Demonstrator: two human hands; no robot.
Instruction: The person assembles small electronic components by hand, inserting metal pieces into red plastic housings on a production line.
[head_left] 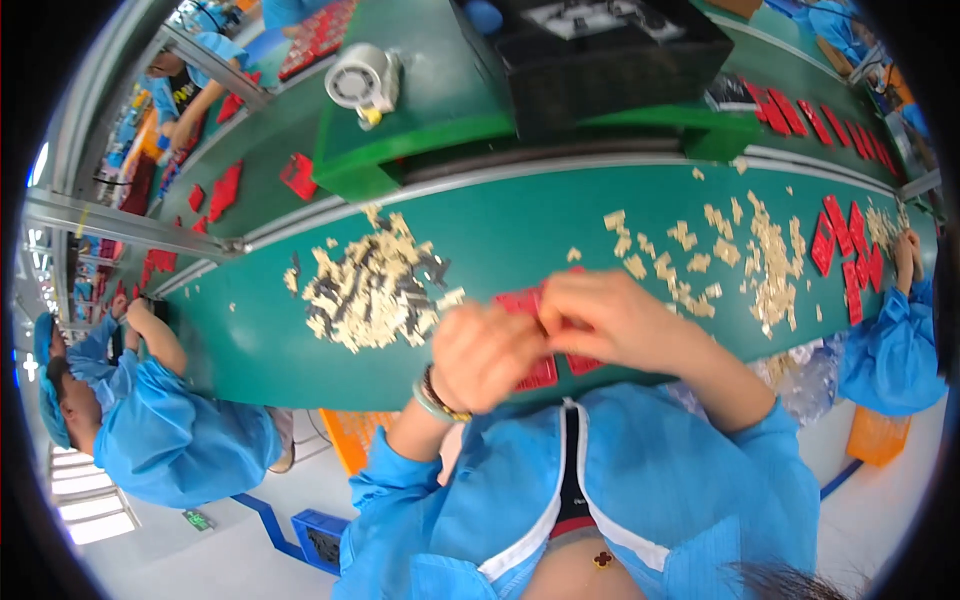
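Note:
My left hand [487,357], with a bracelet and a bangle at its wrist, is closed, its fingertips meeting those of my right hand [612,318]. The right fingers are pinched together too. Whatever sits between the fingertips is hidden. Both hands are just above several flat red plastic pieces: one red piece [518,300] shows beyond the fingers, another red piece [541,375] on the near side. Left of my hands is a heap of small cream and black parts [365,290]. Loose cream parts [772,262] are scattered to the right.
A green raised shelf [420,150] carries a small white fan [362,80] and a black box [610,60]. Co-workers in blue sit at left [190,430] and right [890,350]. More red pieces [850,240] lie near the right one. A metal rail [130,222] crosses at left.

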